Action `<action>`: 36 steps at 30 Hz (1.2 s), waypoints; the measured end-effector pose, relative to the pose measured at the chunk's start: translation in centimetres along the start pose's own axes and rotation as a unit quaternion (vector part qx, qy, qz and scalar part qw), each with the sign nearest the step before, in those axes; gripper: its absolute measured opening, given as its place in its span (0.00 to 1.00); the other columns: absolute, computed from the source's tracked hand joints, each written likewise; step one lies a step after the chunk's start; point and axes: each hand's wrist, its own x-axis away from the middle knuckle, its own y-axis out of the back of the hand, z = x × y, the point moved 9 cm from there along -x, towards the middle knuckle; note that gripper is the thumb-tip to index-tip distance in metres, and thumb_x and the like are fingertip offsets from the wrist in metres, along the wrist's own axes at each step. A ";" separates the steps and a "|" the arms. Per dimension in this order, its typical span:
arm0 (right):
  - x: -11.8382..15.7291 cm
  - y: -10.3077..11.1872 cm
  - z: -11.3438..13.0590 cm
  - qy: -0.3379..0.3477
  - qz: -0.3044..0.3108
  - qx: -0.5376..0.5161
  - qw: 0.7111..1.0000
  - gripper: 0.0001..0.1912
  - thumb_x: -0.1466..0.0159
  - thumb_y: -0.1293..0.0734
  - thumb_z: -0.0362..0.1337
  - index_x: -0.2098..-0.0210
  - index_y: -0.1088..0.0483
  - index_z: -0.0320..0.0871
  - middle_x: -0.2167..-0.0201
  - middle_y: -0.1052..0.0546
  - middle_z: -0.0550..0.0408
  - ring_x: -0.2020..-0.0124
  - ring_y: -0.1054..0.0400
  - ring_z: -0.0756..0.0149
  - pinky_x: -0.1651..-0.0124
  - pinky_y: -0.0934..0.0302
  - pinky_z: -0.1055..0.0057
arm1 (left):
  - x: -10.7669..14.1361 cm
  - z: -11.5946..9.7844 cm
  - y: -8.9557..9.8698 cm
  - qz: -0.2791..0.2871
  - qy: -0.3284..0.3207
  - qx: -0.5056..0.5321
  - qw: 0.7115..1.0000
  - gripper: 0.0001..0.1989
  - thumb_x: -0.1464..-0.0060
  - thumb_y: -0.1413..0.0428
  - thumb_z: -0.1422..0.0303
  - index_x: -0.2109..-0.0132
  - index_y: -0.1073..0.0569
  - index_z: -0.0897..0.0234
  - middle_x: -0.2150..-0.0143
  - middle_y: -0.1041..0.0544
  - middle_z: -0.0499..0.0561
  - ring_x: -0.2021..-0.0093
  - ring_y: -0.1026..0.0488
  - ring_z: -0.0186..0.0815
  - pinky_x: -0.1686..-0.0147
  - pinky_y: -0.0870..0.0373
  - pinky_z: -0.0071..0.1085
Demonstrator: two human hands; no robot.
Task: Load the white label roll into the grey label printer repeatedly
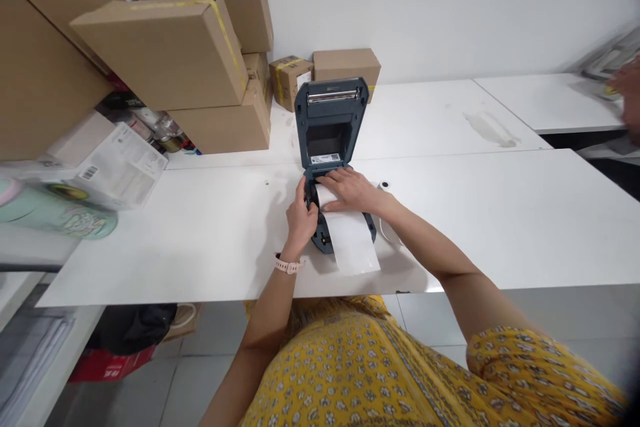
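Observation:
A dark label printer (333, 120) stands on the white table with its lid raised. Inside its lower part sits a white label roll (326, 196), and a strip of labels (354, 247) hangs out over the front. My right hand (350, 189) rests on the roll, fingers bent over its top and right side. At the printer's left side is my left hand (301, 215), its thumb and fingers gripping the edge of the housing. A smaller white roll (384, 186) lies just right of the printer, partly behind my right forearm.
Cardboard boxes (165, 53) are stacked at the back left, with two smaller boxes (345, 65) behind the printer. A mint green bottle (65, 213) lies at the left by a white box (125, 163). Another person's hand (627, 90) shows at the far right.

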 end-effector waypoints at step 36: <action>10.5 -4.4 6.4 0.020 -0.136 -0.063 0.988 0.35 0.28 0.34 0.52 0.27 0.39 0.44 0.25 0.40 0.40 0.23 0.46 0.45 0.27 0.41 0.42 | 0.0 0.3 0.0 -0.019 -0.004 0.045 0.999 0.31 0.38 0.49 0.74 0.29 0.34 0.56 0.28 0.30 0.52 0.30 0.30 0.45 0.29 0.36 0.45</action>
